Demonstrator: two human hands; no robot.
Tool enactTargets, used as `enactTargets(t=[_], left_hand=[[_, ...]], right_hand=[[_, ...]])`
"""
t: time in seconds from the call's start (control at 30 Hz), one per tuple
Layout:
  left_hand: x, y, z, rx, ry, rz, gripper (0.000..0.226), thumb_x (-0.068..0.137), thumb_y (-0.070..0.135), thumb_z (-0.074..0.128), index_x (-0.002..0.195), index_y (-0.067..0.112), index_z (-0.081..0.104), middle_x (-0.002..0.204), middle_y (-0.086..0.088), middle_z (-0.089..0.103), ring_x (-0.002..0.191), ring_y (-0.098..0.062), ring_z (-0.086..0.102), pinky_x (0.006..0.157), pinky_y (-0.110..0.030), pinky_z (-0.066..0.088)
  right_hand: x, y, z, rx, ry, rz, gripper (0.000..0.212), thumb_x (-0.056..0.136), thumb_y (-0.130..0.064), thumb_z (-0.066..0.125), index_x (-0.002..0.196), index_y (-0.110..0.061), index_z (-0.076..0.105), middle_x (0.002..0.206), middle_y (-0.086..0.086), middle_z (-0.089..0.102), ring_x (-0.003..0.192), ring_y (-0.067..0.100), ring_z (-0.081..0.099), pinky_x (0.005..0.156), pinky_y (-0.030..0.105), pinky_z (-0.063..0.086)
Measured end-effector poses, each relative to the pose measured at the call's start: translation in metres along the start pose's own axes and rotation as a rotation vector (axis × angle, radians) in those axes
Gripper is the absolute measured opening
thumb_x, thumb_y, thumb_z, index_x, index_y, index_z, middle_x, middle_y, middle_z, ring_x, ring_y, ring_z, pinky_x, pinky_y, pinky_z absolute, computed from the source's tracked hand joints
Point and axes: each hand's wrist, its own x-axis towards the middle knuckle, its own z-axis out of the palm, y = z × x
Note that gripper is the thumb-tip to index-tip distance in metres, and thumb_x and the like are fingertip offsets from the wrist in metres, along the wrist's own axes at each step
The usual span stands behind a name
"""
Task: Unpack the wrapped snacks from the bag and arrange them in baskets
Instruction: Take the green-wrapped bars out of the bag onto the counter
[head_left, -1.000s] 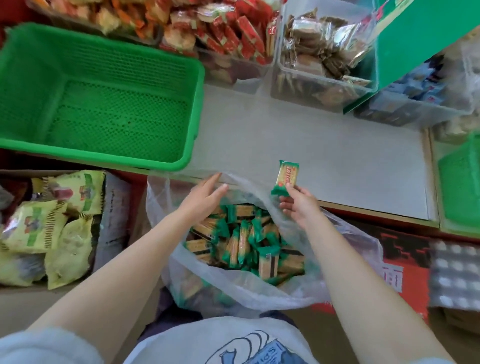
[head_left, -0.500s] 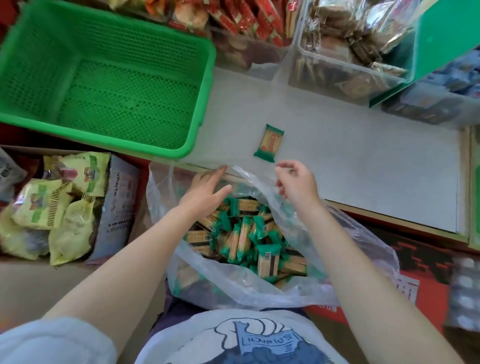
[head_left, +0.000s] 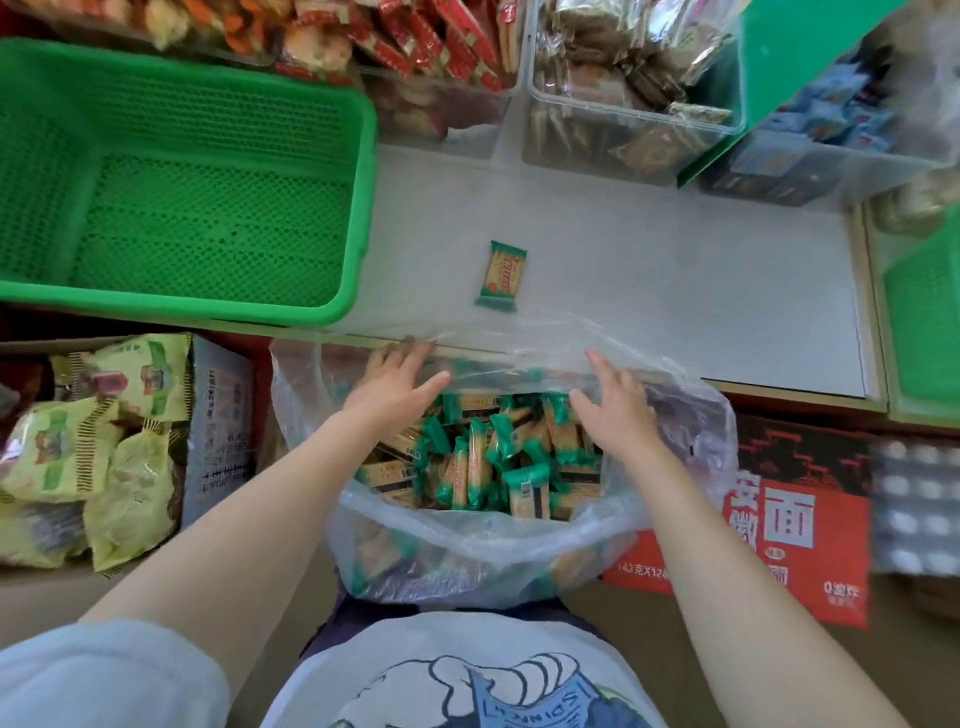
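Both hands (head_left: 397, 382) (open) inside bag (head_left: 483, 551)

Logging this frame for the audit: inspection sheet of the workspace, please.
Surface: grey shelf top, one wrapped snack lying loose on it.
Job's things: clear plastic bag below the shelf edge, full of green-wrapped snacks; green basket at left holds nothing.
Clutter: yellow snack packs in a box at left; red carton at right.
Grippers: left hand and right hand at the bag mouth, fingers straight, holding nothing.
Cables: nothing seen.
Surroundings: clear bins of other snacks behind; second green basket at far right.
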Motion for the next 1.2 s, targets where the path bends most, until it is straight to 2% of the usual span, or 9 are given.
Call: enactTargets(t=[0.1,0.2,0.37,0.47,0.57,0.8,0.97,1.07,1.2], left_hand=[[-0.005,0.005,0.001,-0.012,0.011,0.016,0.067,0.098,0.068,0.031,0.157,0.044,0.010,0.168,0.005,0.005,0.154,-0.024,-0.001,0.121,-0.058,0.015],[-0.021,0.013,0.008,-0.026,0.115,0.089,0.062,0.099,0.062,0.038,0.156,0.047,0.017,0.168,0.004,0.005,0.154,-0.025,0.003,0.121,-0.059,0.017],[-0.071,0.024,0.040,0.029,0.307,0.236,0.047,0.099,0.045,0.052,0.143,0.030,0.052,0.155,-0.005,0.038,0.143,-0.027,0.033,0.114,-0.047,0.029],[-0.090,0.028,0.043,-0.207,0.106,0.165,0.039,0.097,0.046,0.056,0.131,0.027,0.063,0.115,0.009,0.066,0.101,-0.007,0.062,0.087,-0.031,0.052],[-0.097,0.029,0.031,-0.398,-0.011,0.110,0.024,0.093,0.047,0.062,0.112,0.035,0.070,0.096,0.013,0.072,0.084,-0.003,0.067,0.083,-0.032,0.057],[-0.092,0.030,-0.001,-0.496,0.013,0.093,0.010,0.094,0.040,0.064,0.103,0.039,0.068,0.097,0.012,0.071,0.084,-0.004,0.069,0.081,-0.028,0.056],[-0.088,0.046,0.007,-0.674,-0.033,-0.005,0.020,0.094,0.041,0.065,0.113,0.034,0.065,0.107,0.009,0.071,0.089,-0.006,0.071,0.086,-0.036,0.059],[-0.088,0.067,0.009,-1.094,-0.195,-0.106,0.040,0.092,0.041,0.067,0.127,0.023,0.057,0.117,-0.002,0.071,0.099,-0.017,0.072,0.091,-0.041,0.059],[-0.082,0.094,-0.009,-1.359,-0.157,-0.056,0.021,0.091,0.020,0.070,0.109,0.010,0.064,0.100,-0.012,0.076,0.079,-0.021,0.069,0.072,-0.030,0.060]], right_hand=[[0.001,0.004,0.002,0.079,-0.079,-0.031,0.068,0.100,-0.046,0.049,0.158,-0.040,0.013,0.166,0.000,0.021,0.151,0.028,0.020,0.119,0.059,0.023],[-0.014,-0.007,0.002,0.069,0.118,-0.145,0.055,0.099,-0.037,0.052,0.151,-0.031,0.034,0.151,0.002,0.045,0.138,0.026,0.041,0.115,0.054,0.034],[-0.040,-0.023,0.034,0.118,0.040,-0.305,0.027,0.097,-0.021,0.058,0.123,-0.020,0.064,0.110,-0.002,0.062,0.094,0.015,0.057,0.076,0.030,0.046],[-0.035,-0.034,0.055,-0.060,-0.083,-0.288,0.047,0.099,-0.036,0.058,0.142,-0.024,0.047,0.098,-0.001,0.066,0.077,0.018,0.061,0.056,0.030,0.043],[-0.029,-0.036,0.071,-0.165,-0.108,-0.245,0.047,0.096,-0.048,0.059,0.135,-0.027,0.044,0.090,-0.001,0.067,0.063,0.017,0.059,0.046,0.029,0.040],[-0.045,-0.025,0.055,0.039,0.034,-0.192,0.015,0.097,-0.025,0.058,0.094,-0.019,0.045,0.067,-0.002,0.050,0.054,0.017,0.044,0.047,0.030,0.030],[-0.074,-0.021,0.015,0.612,-0.002,-0.128,0.010,0.096,-0.014,0.064,0.093,-0.018,0.056,0.086,0.004,0.066,0.063,0.014,0.058,0.053,0.019,0.043],[-0.089,-0.024,-0.004,0.969,-0.137,-0.127,0.010,0.097,-0.007,0.062,0.098,-0.015,0.055,0.092,0.006,0.072,0.069,0.018,0.068,0.056,0.024,0.050],[-0.086,-0.029,-0.017,1.091,-0.167,-0.154,0.015,0.096,-0.007,0.063,0.106,-0.012,0.053,0.099,0.009,0.074,0.076,0.024,0.070,0.067,0.033,0.054]])
